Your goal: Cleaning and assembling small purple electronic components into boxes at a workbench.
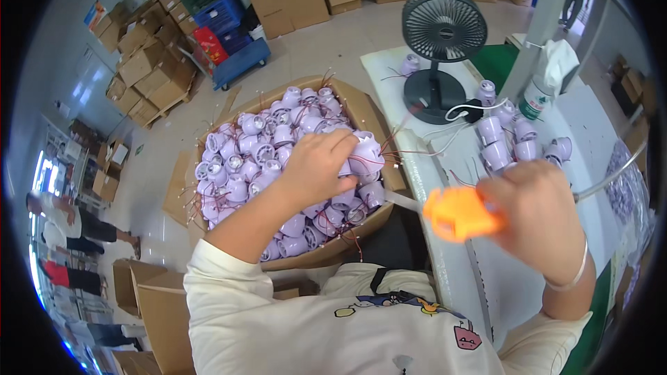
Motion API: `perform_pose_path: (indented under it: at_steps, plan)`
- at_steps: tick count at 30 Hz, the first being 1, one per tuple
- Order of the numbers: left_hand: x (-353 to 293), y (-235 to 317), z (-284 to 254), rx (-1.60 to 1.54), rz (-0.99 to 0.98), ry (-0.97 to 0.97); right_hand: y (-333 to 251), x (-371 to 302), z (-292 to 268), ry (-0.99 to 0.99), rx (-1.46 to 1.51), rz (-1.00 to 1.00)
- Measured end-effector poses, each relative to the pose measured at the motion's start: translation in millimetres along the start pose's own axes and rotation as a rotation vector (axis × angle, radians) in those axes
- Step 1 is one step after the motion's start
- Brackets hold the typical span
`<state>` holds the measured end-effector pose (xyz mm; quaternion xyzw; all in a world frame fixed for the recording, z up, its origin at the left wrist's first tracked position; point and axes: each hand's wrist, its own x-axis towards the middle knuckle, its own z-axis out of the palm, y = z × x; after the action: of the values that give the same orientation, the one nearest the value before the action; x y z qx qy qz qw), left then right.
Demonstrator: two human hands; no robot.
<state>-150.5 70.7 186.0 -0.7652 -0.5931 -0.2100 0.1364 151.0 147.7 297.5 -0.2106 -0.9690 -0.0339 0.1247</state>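
Observation:
Over the big cardboard box [381, 122], my left hand [316, 167] is closed on a lilac plastic housing [366, 153] with thin red wires hanging from it. Beneath that hand the box is heaped with many similar lilac housings [260, 153], their wires sticking out. To the right, above the white table, my right hand [538, 212] is closed around a bright orange object [458, 215]. Motion blurs the orange object, so its kind cannot be made out. The two hands are apart.
A black fan [445, 28] stands on the white table [389, 73]. More lilac housings [495, 144] lie beside a green-labelled bottle [538, 97]. An open carton [156, 305] sits at my left. Stacked cartons [149, 69] and a blue trolley [242, 62] stand farther off; people are at far left.

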Motion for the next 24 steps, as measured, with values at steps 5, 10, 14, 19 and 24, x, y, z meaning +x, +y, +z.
perform_pose_path:
  at_steps: [5, 10, 14, 19, 24]
  plan:
    - [3.5, 14.7, 19.4, -0.090, 0.000, 0.055, 8.8, -18.1, -5.0, -0.078, 0.053, 0.102]
    - [-2.6, 23.6, 33.4, -0.216, -0.042, 0.163, 24.1, -40.5, -11.9, -0.130, 0.146, 0.202]
    - [-13.5, 29.3, 49.9, -0.875, -0.495, 0.209, 28.4, -51.6, -14.2, -0.082, 0.213, 0.230]
    - [-31.1, 24.5, 88.5, -2.418, -0.724, 0.327, 30.0, -44.4, -7.0, -0.140, 0.217, 0.183]
    - [-24.6, 51.7, 116.5, -2.728, -0.647, 0.343, 29.2, -34.0, -6.3, -0.148, 0.206, 0.184]
